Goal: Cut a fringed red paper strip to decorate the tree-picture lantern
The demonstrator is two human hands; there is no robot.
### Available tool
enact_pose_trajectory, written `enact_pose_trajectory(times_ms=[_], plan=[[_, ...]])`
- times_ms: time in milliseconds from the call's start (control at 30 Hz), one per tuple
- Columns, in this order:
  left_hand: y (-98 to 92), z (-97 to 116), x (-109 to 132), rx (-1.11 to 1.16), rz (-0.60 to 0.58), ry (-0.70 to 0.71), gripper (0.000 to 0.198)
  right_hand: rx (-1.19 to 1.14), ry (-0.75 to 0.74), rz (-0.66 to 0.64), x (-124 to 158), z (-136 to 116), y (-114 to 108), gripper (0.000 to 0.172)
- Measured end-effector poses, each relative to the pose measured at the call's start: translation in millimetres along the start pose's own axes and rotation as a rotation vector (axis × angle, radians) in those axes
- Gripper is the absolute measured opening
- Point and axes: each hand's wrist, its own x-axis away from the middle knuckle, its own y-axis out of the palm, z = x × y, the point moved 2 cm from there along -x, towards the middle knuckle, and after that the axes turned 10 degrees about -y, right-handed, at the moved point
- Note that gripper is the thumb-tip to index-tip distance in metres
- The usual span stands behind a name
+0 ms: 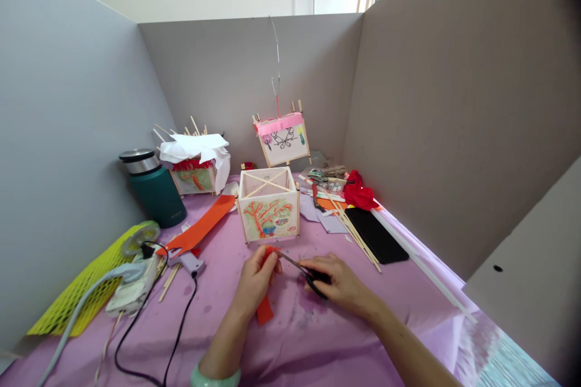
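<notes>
My left hand is closed on a strip of orange-red paper, whose lower end hangs below the palm. In my right hand is a pair of scissors with black handles. The blades point left and their tips meet the upper end of the strip by my left fingertips. Just behind both hands stands a box-shaped paper lantern framed with wooden sticks, a tree drawn on its front. A longer sheet of orange paper lies to its left.
A second lantern hangs from a wire at the back. On the left are a teal bottle, a power strip with cords and a glue gun. Wooden sticks and a black phone lie right. Grey partitions enclose the table.
</notes>
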Motion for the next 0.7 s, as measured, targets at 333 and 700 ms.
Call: enact_pose_trajectory(times_ms=[333,700], plan=[[0.9,1.7,-0.2,0.056,-0.011,-0.032,0.028,0.007,-0.011,0.006,2.4,3.2,2.4,0.034],[1.6,1.5,-0.3,0.049,-0.028,-0.037,0.029,0.023,-0.014,-0.006,0.7,0.5,-0.2,0.035]])
